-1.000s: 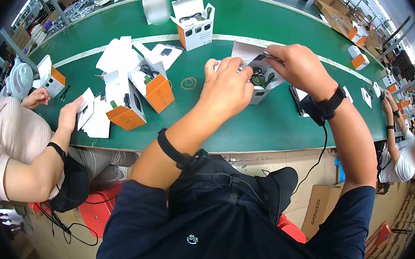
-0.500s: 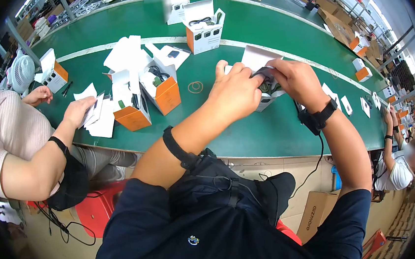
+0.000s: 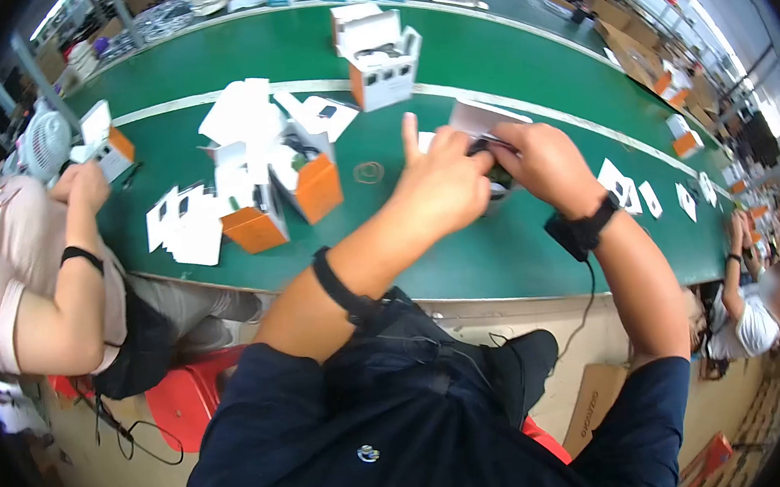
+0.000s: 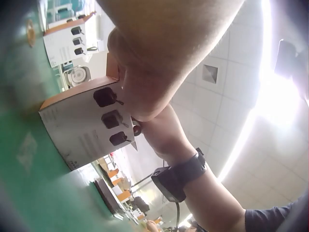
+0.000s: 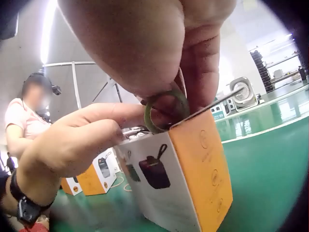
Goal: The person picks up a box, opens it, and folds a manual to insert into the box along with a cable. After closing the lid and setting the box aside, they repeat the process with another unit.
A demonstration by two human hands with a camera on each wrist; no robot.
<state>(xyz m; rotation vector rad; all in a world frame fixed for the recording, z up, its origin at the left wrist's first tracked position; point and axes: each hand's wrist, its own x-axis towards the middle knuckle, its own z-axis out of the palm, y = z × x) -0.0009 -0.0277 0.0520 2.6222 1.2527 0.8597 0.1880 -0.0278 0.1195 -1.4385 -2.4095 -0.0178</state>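
Note:
A small white and orange box [image 5: 207,179] printed with pictures of black devices stands on the green table, its white lid [image 3: 476,115] raised. My left hand [image 3: 445,188] grips the box at its top, thumb and forefinger at the rim. Over the box mouth, my right hand [image 3: 546,167] pinches a green strap loop [image 5: 148,117] between thumb and fingers. A dark piece [image 3: 478,147] shows between both hands in the head view. The hands hide most of the contents.
Two open boxes with an orange side [image 3: 318,189] stand to the left near white cards [image 3: 194,233]. Another open box [image 3: 385,82] is farther back. Rubber bands [image 3: 368,172] lie between. A seated person [image 3: 49,264] is at the left; cards [image 3: 621,184] lie right.
My right hand has left the lid and moved down to the box mouth. The dark piece has come up between my hands. The person at left has drawn a hand back from the cards.

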